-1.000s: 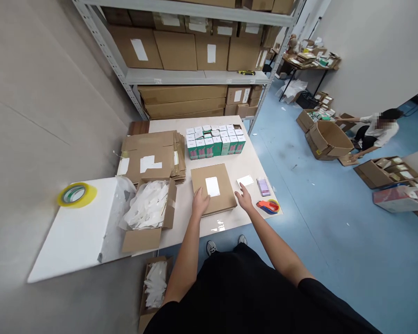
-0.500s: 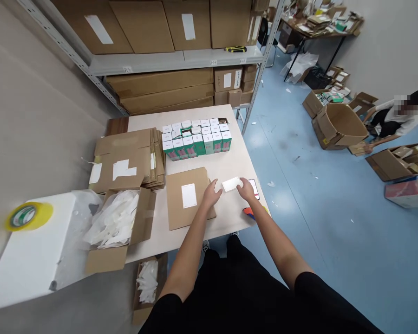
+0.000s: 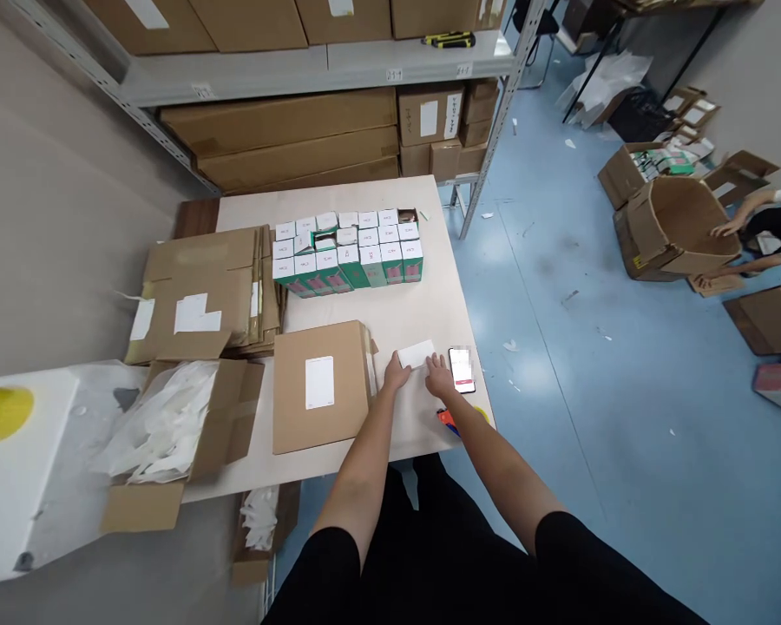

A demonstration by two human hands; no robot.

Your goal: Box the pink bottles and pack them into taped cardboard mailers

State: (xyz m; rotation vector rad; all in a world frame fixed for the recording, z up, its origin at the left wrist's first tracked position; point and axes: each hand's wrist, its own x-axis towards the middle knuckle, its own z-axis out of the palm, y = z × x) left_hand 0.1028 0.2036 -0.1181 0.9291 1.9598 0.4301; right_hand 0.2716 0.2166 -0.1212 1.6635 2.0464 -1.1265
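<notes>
My left hand (image 3: 397, 371) is closed on the left end of a small white rectangular piece (image 3: 416, 353); I cannot tell whether it is a slim box or folded paper. At the piece's right end, my right hand (image 3: 438, 376) touches it with fingertips spread apart. A phone (image 3: 462, 370) with a lit screen lies just right of that hand. Below the hand, a red and blue tool (image 3: 449, 421) is partly covered by my forearm. Left of my hands stands a cardboard box (image 3: 292, 382) with a white label.
Rows of green and white boxes (image 3: 348, 267) stand at the table's back. Flattened cartons (image 3: 199, 252) are stacked left, behind an open carton (image 3: 239, 408) of white plastic bags. A metal shelf (image 3: 357, 69) rises behind. Another person's hand (image 3: 729, 227) is at a large carton (image 3: 644, 230) on the right.
My left hand has come onto the white piece, which was in my right hand alone. My right fingers have spread at its end. The view has shifted, uncovering the phone.
</notes>
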